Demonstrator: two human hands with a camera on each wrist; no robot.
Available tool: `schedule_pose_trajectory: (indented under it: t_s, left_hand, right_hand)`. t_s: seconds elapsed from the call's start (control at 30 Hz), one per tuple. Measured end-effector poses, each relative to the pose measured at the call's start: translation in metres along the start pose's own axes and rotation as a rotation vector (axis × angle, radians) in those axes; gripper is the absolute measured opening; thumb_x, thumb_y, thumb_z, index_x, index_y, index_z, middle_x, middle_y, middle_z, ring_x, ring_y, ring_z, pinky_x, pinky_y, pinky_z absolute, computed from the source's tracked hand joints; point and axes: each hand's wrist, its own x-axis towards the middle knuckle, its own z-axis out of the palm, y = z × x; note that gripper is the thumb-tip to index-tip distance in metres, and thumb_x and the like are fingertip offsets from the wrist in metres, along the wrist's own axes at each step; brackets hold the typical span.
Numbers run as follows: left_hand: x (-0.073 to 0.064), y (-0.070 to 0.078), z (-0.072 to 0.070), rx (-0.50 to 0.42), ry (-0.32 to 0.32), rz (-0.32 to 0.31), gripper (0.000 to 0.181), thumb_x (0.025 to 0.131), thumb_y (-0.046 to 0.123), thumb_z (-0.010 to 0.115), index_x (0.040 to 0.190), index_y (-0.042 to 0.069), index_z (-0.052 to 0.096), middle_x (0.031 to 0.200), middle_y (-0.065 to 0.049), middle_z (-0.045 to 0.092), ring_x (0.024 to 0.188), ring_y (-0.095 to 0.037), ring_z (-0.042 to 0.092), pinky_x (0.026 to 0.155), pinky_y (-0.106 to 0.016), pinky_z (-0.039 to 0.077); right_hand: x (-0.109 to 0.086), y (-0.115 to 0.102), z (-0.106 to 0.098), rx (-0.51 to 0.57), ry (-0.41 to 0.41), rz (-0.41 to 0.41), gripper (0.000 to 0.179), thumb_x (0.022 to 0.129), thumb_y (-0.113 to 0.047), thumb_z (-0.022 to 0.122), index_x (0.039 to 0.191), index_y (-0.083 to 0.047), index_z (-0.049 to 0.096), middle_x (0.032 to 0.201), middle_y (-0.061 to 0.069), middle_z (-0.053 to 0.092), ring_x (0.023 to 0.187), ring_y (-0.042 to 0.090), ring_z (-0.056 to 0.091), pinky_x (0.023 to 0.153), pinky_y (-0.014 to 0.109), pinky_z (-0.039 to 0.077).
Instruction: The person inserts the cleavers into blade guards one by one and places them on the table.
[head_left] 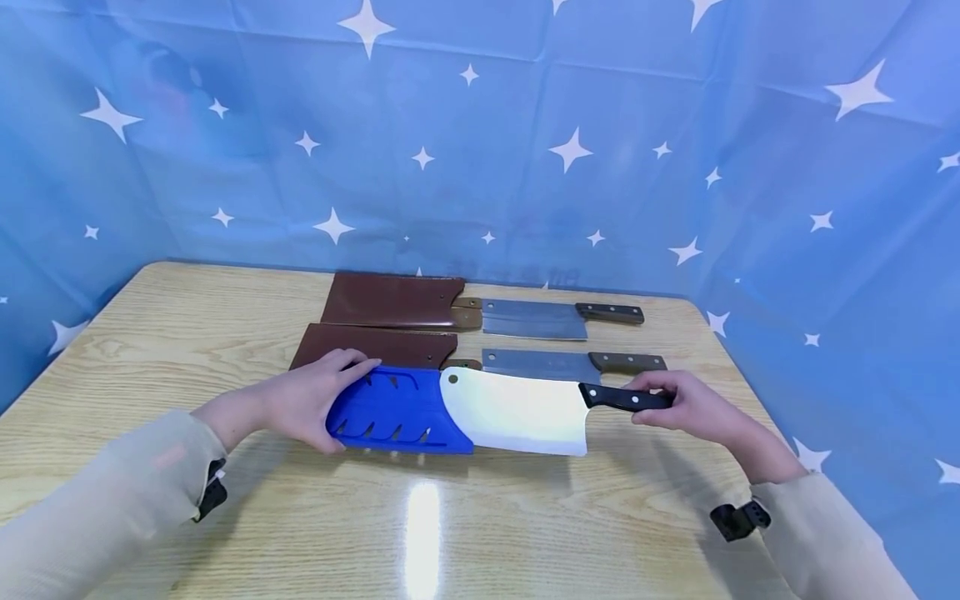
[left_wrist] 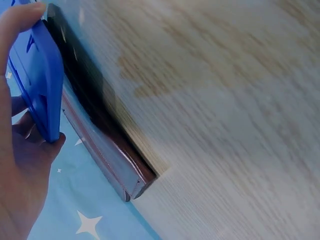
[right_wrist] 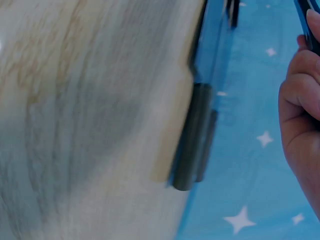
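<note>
My left hand (head_left: pixel 311 402) grips a blue plastic blade guard (head_left: pixel 405 412) by its closed end, thumb and fingers on opposite edges. The guard has slots cut through it and is raised over the table in the left wrist view. In my right hand (head_left: pixel 686 404) is the black riveted handle (head_left: pixel 626 397) of a cleaver, its broad shiny blade (head_left: pixel 525 412) pointing left. The blade's front end, with a small round hole, meets the curved mouth of the guard. Most of the blade shows outside it. The right wrist view catches only part of the gripping fingers (right_wrist: pixel 302 95).
Behind, two brown sheaths (head_left: pixel 393 300) lie at the left, the nearer one partly hidden by the guard. Beside them rest two cleavers, one dark-handled (head_left: pixel 532 318) and one brown-handled (head_left: pixel 630 362). The wooden table (head_left: pixel 315 533) ends at a blue star-patterned curtain (head_left: pixel 480 183).
</note>
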Motion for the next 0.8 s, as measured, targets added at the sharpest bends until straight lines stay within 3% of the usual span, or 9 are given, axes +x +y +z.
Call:
schedule_pose_trajectory:
  t_s: [0.23,0.43,0.53,0.67,0.8]
  left_hand:
    - [0.003,0.002,-0.001,-0.029,-0.040,0.018,0.104,0.059,0.039,0.082,0.141,-0.001,0.033,0.134,-0.015,0.039,0.119,-0.030,0.041,0.090,-0.044,0.046]
    - [0.006,0.005,-0.003,-0.012,-0.019,0.020,0.105,0.058,0.039,0.081,0.142,-0.001,0.032,0.136,-0.016,0.039,0.121,-0.031,0.041,0.091,-0.044,0.045]
    - [0.008,0.008,-0.005,-0.012,-0.003,0.024,0.105,0.057,0.038,0.081,0.142,-0.002,0.033,0.136,-0.016,0.039,0.121,-0.030,0.041,0.091,-0.044,0.046]
    - [0.010,0.009,-0.008,-0.020,-0.007,0.009,0.105,0.057,0.038,0.081,0.141,-0.003,0.034,0.136,-0.017,0.039,0.120,-0.031,0.041,0.091,-0.044,0.046]
    - [0.012,0.009,-0.009,-0.033,-0.030,-0.005,0.105,0.058,0.037,0.081,0.142,-0.003,0.033,0.137,-0.017,0.038,0.121,-0.030,0.040,0.091,-0.044,0.046]
  right_hand:
    - [0.007,0.009,-0.004,0.044,-0.056,0.061,0.021,0.081,-0.010,0.071,0.100,-0.002,0.065,0.085,0.003,0.057,0.060,0.006,0.044,0.054,0.025,0.039]
    - [0.009,0.015,-0.007,0.144,-0.035,0.209,0.028,0.081,-0.010,0.070,0.105,0.003,0.064,0.079,0.004,0.052,0.059,0.010,0.044,0.054,0.026,0.040]
    - [0.010,0.019,-0.009,0.247,-0.040,0.238,0.023,0.082,-0.010,0.069,0.104,-0.006,0.067,0.068,-0.001,0.047,0.053,0.009,0.039,0.049,0.028,0.036]
    - [0.013,0.024,-0.008,0.364,-0.085,0.214,0.021,0.085,-0.008,0.065,0.098,-0.024,0.068,0.059,-0.006,0.042,0.047,0.010,0.034,0.046,0.031,0.032]
    - [0.013,0.024,-0.009,0.367,-0.113,0.197,0.022,0.086,-0.007,0.063,0.098,-0.025,0.068,0.058,-0.007,0.041,0.046,0.011,0.034,0.045,0.031,0.031]
